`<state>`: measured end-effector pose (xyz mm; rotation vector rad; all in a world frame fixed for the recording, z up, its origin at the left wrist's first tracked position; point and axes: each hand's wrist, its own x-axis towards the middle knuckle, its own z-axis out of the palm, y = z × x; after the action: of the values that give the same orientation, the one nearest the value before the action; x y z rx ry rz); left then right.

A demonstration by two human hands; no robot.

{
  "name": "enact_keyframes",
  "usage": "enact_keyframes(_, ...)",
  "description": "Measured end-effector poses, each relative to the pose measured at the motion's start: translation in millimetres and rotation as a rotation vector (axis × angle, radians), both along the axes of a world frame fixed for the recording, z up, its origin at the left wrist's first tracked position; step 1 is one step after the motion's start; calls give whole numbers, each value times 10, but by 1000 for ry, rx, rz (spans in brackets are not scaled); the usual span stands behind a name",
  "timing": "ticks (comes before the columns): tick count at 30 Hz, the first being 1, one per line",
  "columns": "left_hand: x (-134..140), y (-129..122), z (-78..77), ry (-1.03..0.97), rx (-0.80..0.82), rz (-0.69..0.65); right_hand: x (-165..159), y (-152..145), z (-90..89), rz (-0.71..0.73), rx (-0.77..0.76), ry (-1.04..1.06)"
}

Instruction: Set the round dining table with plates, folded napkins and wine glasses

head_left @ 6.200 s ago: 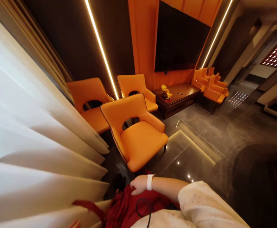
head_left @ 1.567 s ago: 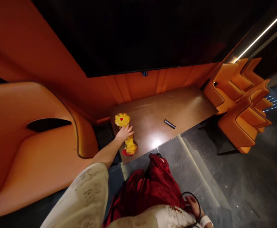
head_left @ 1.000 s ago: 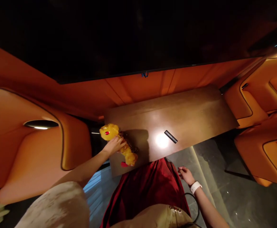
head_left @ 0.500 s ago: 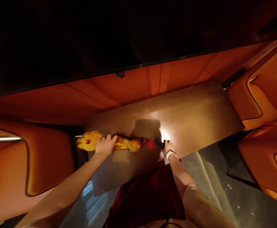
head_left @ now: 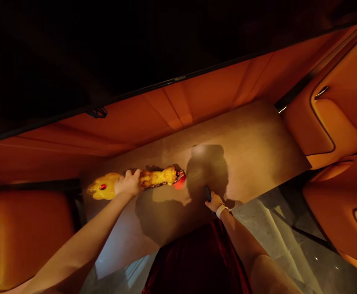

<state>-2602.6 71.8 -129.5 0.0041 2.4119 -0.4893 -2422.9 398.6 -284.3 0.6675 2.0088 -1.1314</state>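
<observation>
My left hand (head_left: 127, 183) is closed around the middle of a long, glossy yellow-gold ornament, a ruyi scepter by its shape (head_left: 155, 178). Its broad lobed head with a red stone points left, and a red tassel (head_left: 180, 180) hangs at the right end. The piece lies on or just over the brown table (head_left: 251, 139); which of these I cannot tell. Further right, my right hand (head_left: 215, 201) with a white wristband is closed on a short black bar-like object (head_left: 208, 193), held near the table's front edge. Its exact kind is too dark to make out.
Orange padded chairs stand at the right (head_left: 328, 200) and left (head_left: 34, 237). Behind the table rises an orange panel (head_left: 166, 110) with a large black screen (head_left: 154, 49) above it. A dark cable (head_left: 98, 112) hangs below the screen. Shadows fall across the tabletop.
The view has shifted and tilted. In it, the scepter and my left hand sit further left, the black object stands more upright, and the bright spot by my right hand is gone under a shadow.
</observation>
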Motion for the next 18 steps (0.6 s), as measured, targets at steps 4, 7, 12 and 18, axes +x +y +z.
enact_keyframes(4,-403,484,-12,38,39,-7,190,548,3,-55,5,9)
enact_keyframes(7,-695,870,-25,80,79,-17,350,897,-23,-343,-86,20)
enact_keyframes(12,-1148,1488,-37,118,101,-7,460,1426,-21,-774,-229,61)
enact_keyframes(18,-1476,1952,-66,164,121,19,299,1876,-32,-805,-220,66)
